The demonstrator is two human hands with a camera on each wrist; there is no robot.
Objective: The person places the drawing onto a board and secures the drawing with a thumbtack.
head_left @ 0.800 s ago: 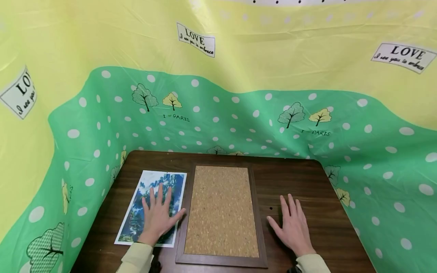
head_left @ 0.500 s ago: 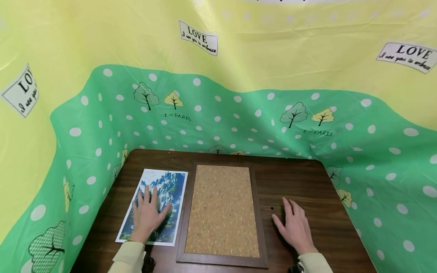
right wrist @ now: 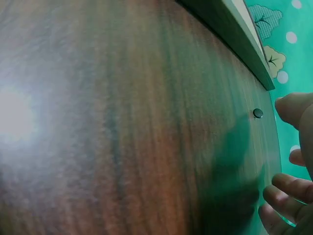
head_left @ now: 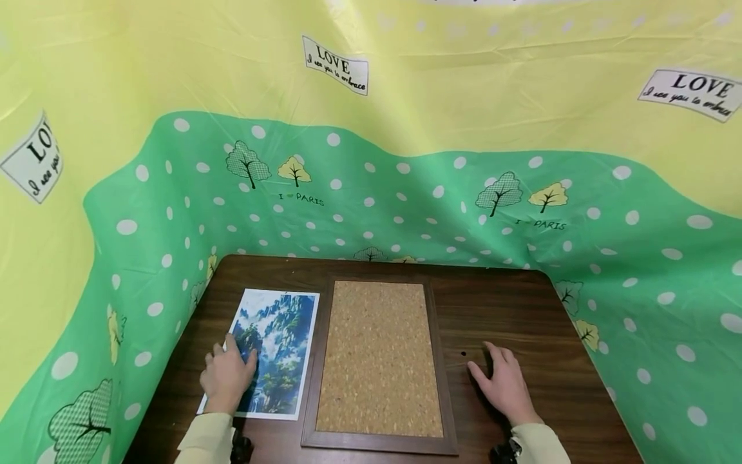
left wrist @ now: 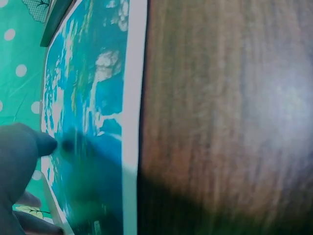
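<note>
A white-bordered print of blue mountains and clouds (head_left: 284, 335) lies flat on the table's left side. My left hand (head_left: 225, 375) is over its left edge, fingers loosely bent toward that edge and thumb above the picture. In the left wrist view the thumb (left wrist: 29, 144) is apart from the sheet, over its shadow; whether the fingers touch the paper is unclear. To the right of the print lies a cork board (head_left: 379, 357) in a brown frame. My right hand (head_left: 505, 385) hovers low or rests on the table, fingers relaxed, close to a small black disc (right wrist: 258, 113) that it does not touch.
The dark wood table (head_left: 545, 328) extends to the right of the board. A green and yellow patterned curtain (head_left: 371, 193) hangs around its back and sides. The board's frame (right wrist: 244, 46) shows in the right wrist view.
My left hand has slid left and back across the print, from spread on its middle to its left edge, fingers now bent. The right hand has shifted slightly right, its fingers more relaxed.
</note>
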